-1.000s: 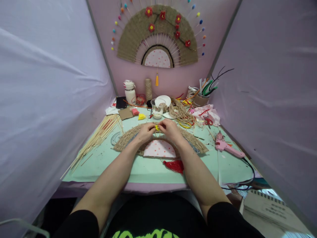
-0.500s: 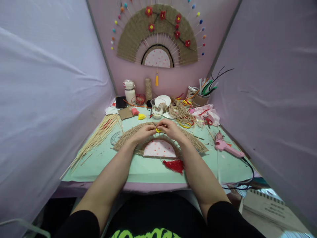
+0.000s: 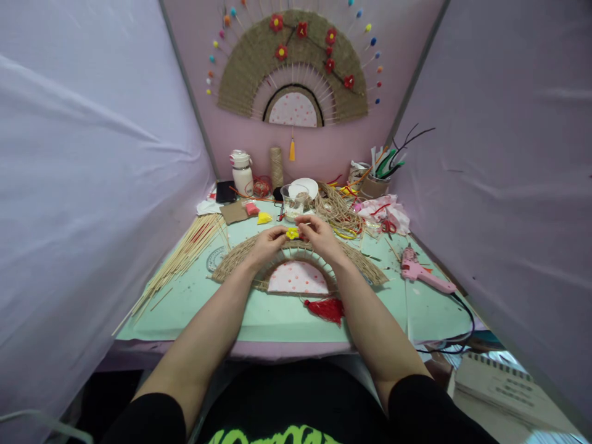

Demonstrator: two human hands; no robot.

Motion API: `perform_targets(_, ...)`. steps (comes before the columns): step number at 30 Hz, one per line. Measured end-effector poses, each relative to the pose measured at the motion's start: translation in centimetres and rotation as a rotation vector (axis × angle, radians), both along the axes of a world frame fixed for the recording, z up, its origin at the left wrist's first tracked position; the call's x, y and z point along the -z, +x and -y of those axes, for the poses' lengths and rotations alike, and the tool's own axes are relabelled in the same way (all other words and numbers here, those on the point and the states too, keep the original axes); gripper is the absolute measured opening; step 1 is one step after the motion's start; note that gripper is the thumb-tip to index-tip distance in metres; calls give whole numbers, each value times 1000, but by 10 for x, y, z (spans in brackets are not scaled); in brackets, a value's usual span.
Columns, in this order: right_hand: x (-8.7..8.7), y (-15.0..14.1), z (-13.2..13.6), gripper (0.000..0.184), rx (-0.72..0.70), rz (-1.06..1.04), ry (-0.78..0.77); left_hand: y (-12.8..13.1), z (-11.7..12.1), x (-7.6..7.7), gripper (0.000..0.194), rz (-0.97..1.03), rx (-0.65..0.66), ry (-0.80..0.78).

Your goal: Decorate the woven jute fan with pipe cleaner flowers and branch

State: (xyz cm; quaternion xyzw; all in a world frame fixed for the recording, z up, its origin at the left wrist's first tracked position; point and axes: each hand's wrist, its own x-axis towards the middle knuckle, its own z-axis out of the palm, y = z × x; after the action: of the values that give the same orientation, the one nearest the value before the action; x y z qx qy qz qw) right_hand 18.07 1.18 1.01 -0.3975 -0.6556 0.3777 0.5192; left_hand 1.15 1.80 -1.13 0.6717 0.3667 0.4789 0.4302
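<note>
Hands [image 3: 322, 239] close together, forearms [image 3: 213, 330] angled inward, yellow flower [image 3: 292, 234] between fingertips [image 3: 282, 230]

Blk top [image 3: 296, 388] w/ short slvs [image 3: 150, 416]; lime-grn print [image 3: 277, 435] on front, partly cut off.

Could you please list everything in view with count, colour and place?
Flower: one, yellow, between the hands
Woven fan: one, tan, beneath hands
Red tassel: one, red, table front
Sticks: many, pale, table left
Glue gun: one, pink, table right
Scissors: one, red, right rear
Twine heap: one, tan, rear
Twine spool: one, tan, rear
Bottle: one, white, left rear
Cup: one, clear, rear
Dish: one, white, rear
Packets: two, pink and yellow, left rear
Holders: two, mixed, right rear
Wall fan: one, tan, rear wall
Wall tassel: one, yellow, beneath it
Notebook: one, pale, lower right
Table: one, pale green, centre
Cloth walls: two, lilac, sides
Clutter: uncounted, mixed, rear
Left hand: one, bare, at flower
Right hand: one, bare, beside flower
</note>
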Motion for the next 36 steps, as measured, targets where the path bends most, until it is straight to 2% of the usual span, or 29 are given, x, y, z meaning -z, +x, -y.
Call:
perform_targets(2, 1, 0, -1, 28, 15, -49, 26, -1, -3, 4, 22, 109, -35, -68)
perform_targets(4, 2, 0, -1, 29, -9, -11, 90, -1, -6, 8, 26, 193, -41, -128)
perform_targets(9, 4, -6, 2, 43, -59, 110, 189, 0, -6, 10, 27, 292, 40, -128)
perform_targets(15, 3, -8, 5, 23, -22, 147, 256, 2, -3, 9, 26, 305, 68, -132)
perform_targets(18, 3, -9, 6, 29, 7, 147, 299, 3, -4, 10, 25, 324, 43, -132)
perform_targets(20, 3, -10, 8, 29, 60, 164, 364, 4, -5, 10, 25, 341, 0, -131)
perform_targets(24, 4, -10, 10, 10, 161, 251, 540, 7, -4, 9, 23, 362, -40, -134)
perform_targets(28, 6, -10, 10, 15, 203, 335, 634, 10, 0, 5, 22, 372, -34, -155)
perform_targets(36, 5, -10, 10, 17, 235, 370, 647, 14, 2, 4, 23, 409, -73, -124)
